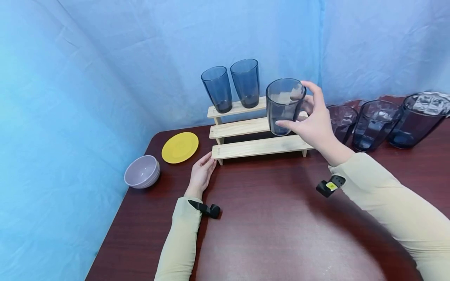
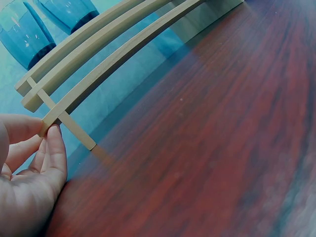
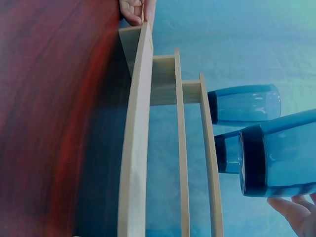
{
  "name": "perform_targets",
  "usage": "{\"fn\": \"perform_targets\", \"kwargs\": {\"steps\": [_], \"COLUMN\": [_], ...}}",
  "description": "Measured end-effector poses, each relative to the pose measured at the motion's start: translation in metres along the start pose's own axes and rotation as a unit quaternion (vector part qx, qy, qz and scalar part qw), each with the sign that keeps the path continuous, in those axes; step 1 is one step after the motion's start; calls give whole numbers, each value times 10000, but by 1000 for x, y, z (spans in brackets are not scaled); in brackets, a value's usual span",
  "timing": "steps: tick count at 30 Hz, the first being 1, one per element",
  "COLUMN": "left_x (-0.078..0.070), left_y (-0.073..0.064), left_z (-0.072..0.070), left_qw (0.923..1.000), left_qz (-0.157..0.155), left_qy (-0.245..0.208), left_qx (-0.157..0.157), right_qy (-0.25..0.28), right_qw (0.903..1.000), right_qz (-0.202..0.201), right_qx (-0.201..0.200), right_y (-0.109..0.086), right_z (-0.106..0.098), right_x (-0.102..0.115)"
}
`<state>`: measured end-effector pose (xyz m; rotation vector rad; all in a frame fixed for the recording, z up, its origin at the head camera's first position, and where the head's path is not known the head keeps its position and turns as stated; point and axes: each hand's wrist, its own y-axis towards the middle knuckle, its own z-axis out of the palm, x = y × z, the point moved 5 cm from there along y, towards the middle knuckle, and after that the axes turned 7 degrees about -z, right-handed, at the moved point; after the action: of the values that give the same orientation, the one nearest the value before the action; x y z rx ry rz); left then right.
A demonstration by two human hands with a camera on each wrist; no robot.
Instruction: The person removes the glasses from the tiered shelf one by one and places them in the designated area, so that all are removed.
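Note:
My right hand (image 1: pixel 318 127) holds a clear blue-grey glass tumbler (image 1: pixel 281 113) upright above the three-step wooden rack (image 1: pixel 253 149), thumb on the near side and fingers around the far side. In the right wrist view the held tumbler (image 3: pixel 284 155) hangs apart from the shelves. At the rack's left end, my left hand (image 1: pixel 201 175) pinches the corner of the lowest shelf between thumb and fingers, as the left wrist view shows. Two more tumblers, a left one (image 1: pixel 218 90) and a right one (image 1: pixel 246 84), stand side by side on the top shelf.
Several dark tumblers (image 1: pixel 374 125) stand on the table right of the rack, partly behind my right arm. To the left lie a yellow plate (image 1: pixel 180 147) and a lilac bowl (image 1: pixel 142 172). Blue cloth (image 1: pixel 158 58) hangs behind the dark red table (image 1: pixel 267 218).

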<state>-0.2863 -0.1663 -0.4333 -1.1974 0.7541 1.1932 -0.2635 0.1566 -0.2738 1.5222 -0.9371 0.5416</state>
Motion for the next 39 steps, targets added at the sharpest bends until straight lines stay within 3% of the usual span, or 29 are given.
{"fn": "perform_targets", "kwargs": {"steps": [5,14,29,36,39], "left_x": [0,-1,1,1,0], "left_y": [1,1,-2,-1,-3], "left_z": [1,0,-4,-5,-5], "left_qw": [10000,10000,10000,10000,10000], "left_qz": [38,13,-39,-24,-15], "left_qy": [-25,-72,12,14,15], "left_qx": [1,-6,-54,-41,-24], "right_qy": [255,66,-121,870,637], "right_qw": [9993,9982,9966,9897,9916], "right_qz": [-245,-510,-313,-446,-381], "right_qx": [104,323,758,1045,1055], "right_y": [-16,-41,-67,-74,-78], "right_z": [-6,-23,-68,-95,-110], "right_x": [2,4,-1,-3,-5]}}
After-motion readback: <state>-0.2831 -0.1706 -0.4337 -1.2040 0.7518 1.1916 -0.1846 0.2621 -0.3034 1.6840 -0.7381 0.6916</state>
